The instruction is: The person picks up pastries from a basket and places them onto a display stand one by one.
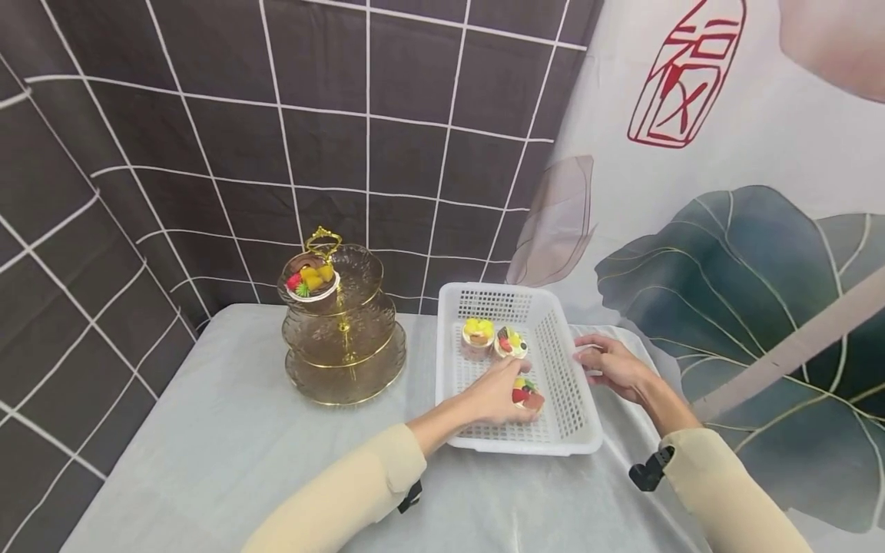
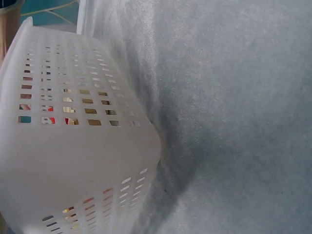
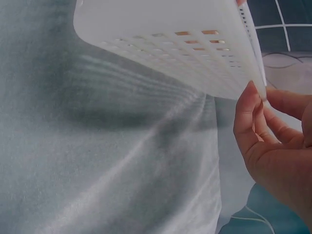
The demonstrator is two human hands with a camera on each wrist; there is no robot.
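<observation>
Inside a white plastic basket (image 1: 452, 439), my left hand (image 1: 499, 395) grips a small fruit-topped cake (image 1: 529, 396), its fingers curled over the top. Red, green and dark fruit pieces show beside the fingers. Two more fruit cakes sit further back in the basket: one with yellow fruit (image 1: 478, 336), the other with mixed fruit (image 1: 511, 342). At the basket's right side, my right hand (image 1: 615, 367) pinches the rim between thumb and fingers, as the right wrist view shows with the hand (image 3: 278, 131) at the edge. The left wrist view shows only the basket's outer wall (image 2: 73, 161), not the hand.
Left of the basket stands a three-tier glass stand (image 1: 346, 384) with gold edges and a gold handle. One fruit cake (image 1: 311, 281) rests on its top tier. A grey-white cloth (image 1: 207, 445) covers the table, and a dark gridded backdrop (image 1: 318, 146) hangs behind.
</observation>
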